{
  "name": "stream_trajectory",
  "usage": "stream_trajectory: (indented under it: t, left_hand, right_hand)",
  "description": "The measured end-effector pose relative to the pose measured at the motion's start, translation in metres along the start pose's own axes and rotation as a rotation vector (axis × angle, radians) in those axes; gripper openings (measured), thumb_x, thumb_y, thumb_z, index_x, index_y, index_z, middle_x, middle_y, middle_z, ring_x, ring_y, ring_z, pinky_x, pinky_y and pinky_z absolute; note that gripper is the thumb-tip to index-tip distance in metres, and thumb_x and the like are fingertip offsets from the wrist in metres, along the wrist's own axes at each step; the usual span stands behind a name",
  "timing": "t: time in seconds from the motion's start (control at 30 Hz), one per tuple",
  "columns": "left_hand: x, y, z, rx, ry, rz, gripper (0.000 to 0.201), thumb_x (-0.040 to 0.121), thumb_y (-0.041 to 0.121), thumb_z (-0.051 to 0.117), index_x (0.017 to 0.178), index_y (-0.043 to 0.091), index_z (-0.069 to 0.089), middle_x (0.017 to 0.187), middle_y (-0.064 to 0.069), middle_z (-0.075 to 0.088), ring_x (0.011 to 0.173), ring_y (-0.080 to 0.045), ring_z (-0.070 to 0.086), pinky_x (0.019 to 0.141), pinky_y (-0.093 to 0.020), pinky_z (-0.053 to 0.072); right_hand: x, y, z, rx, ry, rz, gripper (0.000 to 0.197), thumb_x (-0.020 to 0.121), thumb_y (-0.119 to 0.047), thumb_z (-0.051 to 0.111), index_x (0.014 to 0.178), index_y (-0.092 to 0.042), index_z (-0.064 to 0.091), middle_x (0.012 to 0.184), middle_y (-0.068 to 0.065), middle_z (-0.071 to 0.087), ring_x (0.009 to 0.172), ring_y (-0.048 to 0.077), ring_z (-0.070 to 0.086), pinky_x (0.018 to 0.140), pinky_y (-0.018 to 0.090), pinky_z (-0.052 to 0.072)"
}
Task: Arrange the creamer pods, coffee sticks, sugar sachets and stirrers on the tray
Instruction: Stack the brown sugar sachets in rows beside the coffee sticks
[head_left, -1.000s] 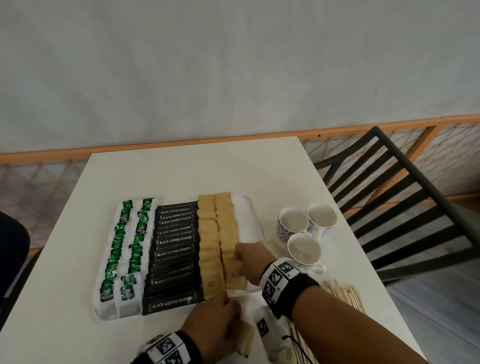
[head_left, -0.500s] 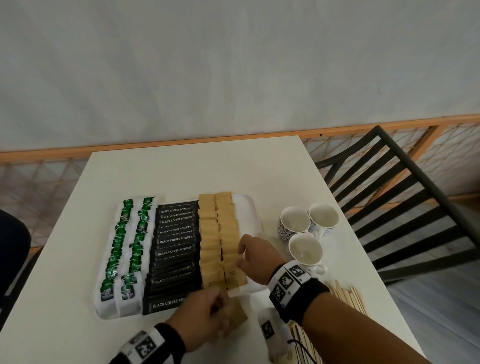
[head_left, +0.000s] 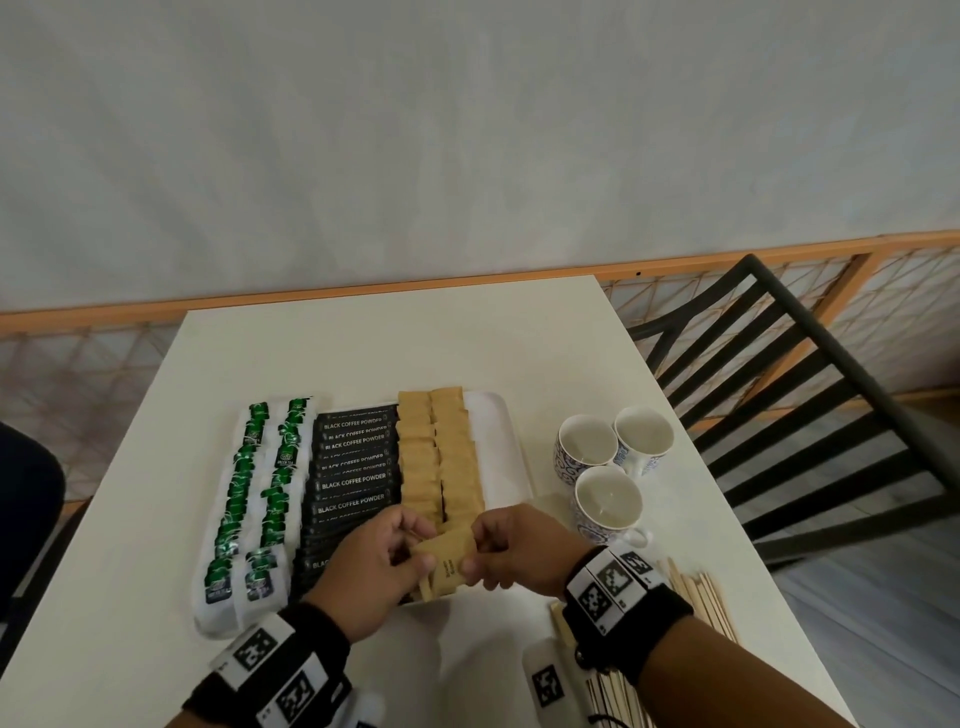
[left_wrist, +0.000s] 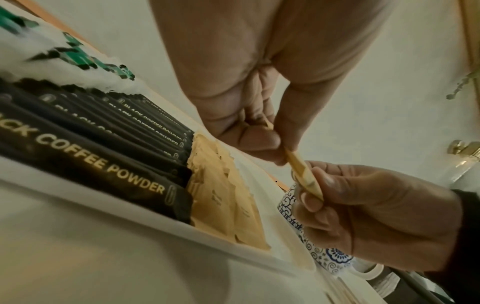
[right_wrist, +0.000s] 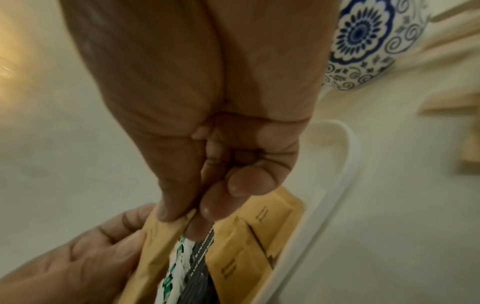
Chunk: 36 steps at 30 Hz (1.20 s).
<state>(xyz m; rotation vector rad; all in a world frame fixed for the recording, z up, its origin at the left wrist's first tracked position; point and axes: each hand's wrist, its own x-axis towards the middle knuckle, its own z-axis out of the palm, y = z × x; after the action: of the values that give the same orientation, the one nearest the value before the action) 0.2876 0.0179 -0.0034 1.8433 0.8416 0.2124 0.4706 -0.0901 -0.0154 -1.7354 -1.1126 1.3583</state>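
Note:
A white tray (head_left: 498, 447) holds rows of green-and-white pods (head_left: 260, 499), black coffee sticks (head_left: 353, 478) and brown sugar sachets (head_left: 441, 457). Both hands hold one brown sugar sachet (head_left: 449, 558) just above the tray's near end. My left hand (head_left: 379, 561) pinches its left side, my right hand (head_left: 519, 551) its right edge. In the left wrist view the sachet (left_wrist: 302, 174) shows edge-on between both hands' fingertips. The right wrist view shows my thumb and fingers pinching the sachet (right_wrist: 161, 236) over the tray rim (right_wrist: 337, 205). Wooden stirrers (head_left: 701, 597) lie on the table at the right.
Three blue-patterned cups (head_left: 608, 499) stand right of the tray. A black chair (head_left: 805, 415) is beyond the table's right edge. A white marked object (head_left: 550, 686) lies near my right forearm. The tray's right strip is bare.
My left hand rose from the table edge with a sachet to the tray's near end. My right hand left the sachet row and took the sachet's other side.

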Motion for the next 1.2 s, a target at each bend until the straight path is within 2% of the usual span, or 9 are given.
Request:
stream_trajectory:
  t: [0.13, 0.2, 0.3, 0.47, 0.73, 0.87, 0.93, 1.03, 1.2]
  left_hand:
    - [-0.003, 0.01, 0.005, 0.22, -0.095, 0.117, 0.028, 0.083, 0.011, 0.065, 0.093, 0.033, 0.052, 0.08, 0.009, 0.065, 0.07, -0.007, 0.061, 0.066, -0.022, 0.049]
    - [-0.004, 0.016, 0.011, 0.235, -0.13, 0.155, 0.03, 0.082, 0.011, 0.065, 0.092, 0.035, 0.05, 0.076, 0.012, 0.063, 0.065, -0.004, 0.059, 0.061, -0.016, 0.046]
    - [-0.003, 0.016, 0.016, 0.218, -0.006, 0.16, 0.032, 0.083, 0.009, 0.067, 0.091, 0.036, 0.051, 0.073, 0.01, 0.061, 0.068, -0.001, 0.058, 0.062, -0.01, 0.043]
    - [-0.004, 0.003, 0.013, 0.272, 0.086, 0.093, 0.032, 0.088, 0.014, 0.062, 0.089, 0.043, 0.049, 0.075, 0.009, 0.059, 0.07, -0.003, 0.057, 0.067, -0.019, 0.047]
    - [-0.01, -0.004, 0.01, 0.329, 0.081, 0.042, 0.032, 0.088, 0.012, 0.061, 0.092, 0.042, 0.049, 0.077, 0.01, 0.06, 0.073, -0.003, 0.057, 0.063, -0.014, 0.042]
    - [-0.013, -0.008, 0.009, 0.318, 0.082, 0.016, 0.026, 0.089, 0.013, 0.06, 0.1, 0.036, 0.054, 0.079, 0.011, 0.061, 0.074, -0.003, 0.058, 0.065, -0.014, 0.043]
    - [-0.015, -0.009, 0.009, 0.322, 0.081, 0.004, 0.026, 0.089, 0.013, 0.06, 0.1, 0.036, 0.053, 0.08, 0.011, 0.06, 0.073, -0.002, 0.058, 0.064, -0.013, 0.041]
    - [-0.018, -0.011, 0.009, 0.324, 0.071, 0.003, 0.027, 0.088, 0.012, 0.061, 0.096, 0.036, 0.053, 0.077, 0.01, 0.06, 0.074, 0.002, 0.056, 0.064, -0.013, 0.042]
    - [-0.028, -0.013, 0.012, 0.358, 0.021, 0.018, 0.023, 0.088, 0.019, 0.063, 0.095, 0.038, 0.053, 0.081, 0.013, 0.059, 0.07, 0.002, 0.055, 0.063, -0.012, 0.041]
  right_hand:
    - [-0.002, -0.001, 0.002, -0.323, 0.041, -0.084, 0.019, 0.077, -0.032, 0.077, 0.084, -0.021, 0.065, 0.07, -0.011, 0.057, 0.061, 0.0, 0.048, 0.063, 0.016, 0.04]
    - [-0.003, -0.002, 0.005, -0.456, 0.014, -0.128, 0.016, 0.079, -0.033, 0.073, 0.076, -0.02, 0.064, 0.067, -0.008, 0.054, 0.06, 0.005, 0.044, 0.059, 0.019, 0.036]
    - [-0.001, 0.001, 0.008, -0.576, 0.0, -0.107, 0.021, 0.081, -0.026, 0.068, 0.071, -0.011, 0.057, 0.07, 0.004, 0.052, 0.065, 0.015, 0.045, 0.059, 0.027, 0.035]
    - [0.004, 0.01, 0.0, -0.503, 0.241, 0.095, 0.04, 0.084, -0.034, 0.066, 0.058, -0.021, 0.039, 0.073, 0.003, 0.056, 0.073, 0.017, 0.05, 0.062, 0.026, 0.037]
    - [0.016, 0.002, 0.01, -0.612, 0.213, 0.207, 0.043, 0.085, -0.037, 0.066, 0.057, -0.02, 0.038, 0.06, -0.006, 0.041, 0.076, 0.018, 0.048, 0.067, 0.023, 0.034]
    - [0.017, 0.001, 0.012, -0.621, 0.249, 0.237, 0.041, 0.086, -0.035, 0.065, 0.059, -0.02, 0.037, 0.065, -0.004, 0.043, 0.079, 0.018, 0.048, 0.069, 0.024, 0.035]
    - [0.016, 0.0, 0.014, -0.625, 0.27, 0.241, 0.037, 0.086, -0.033, 0.064, 0.065, -0.02, 0.037, 0.079, 0.001, 0.051, 0.084, 0.019, 0.049, 0.072, 0.026, 0.039]
    - [0.013, 0.0, 0.018, -0.558, 0.343, 0.255, 0.028, 0.082, -0.03, 0.067, 0.091, -0.017, 0.043, 0.102, 0.008, 0.058, 0.096, 0.025, 0.056, 0.072, 0.027, 0.04]
    - [-0.013, 0.0, 0.011, -0.477, 0.354, 0.109, 0.032, 0.08, -0.026, 0.07, 0.096, -0.021, 0.042, 0.085, -0.003, 0.057, 0.083, 0.016, 0.052, 0.07, 0.023, 0.038]
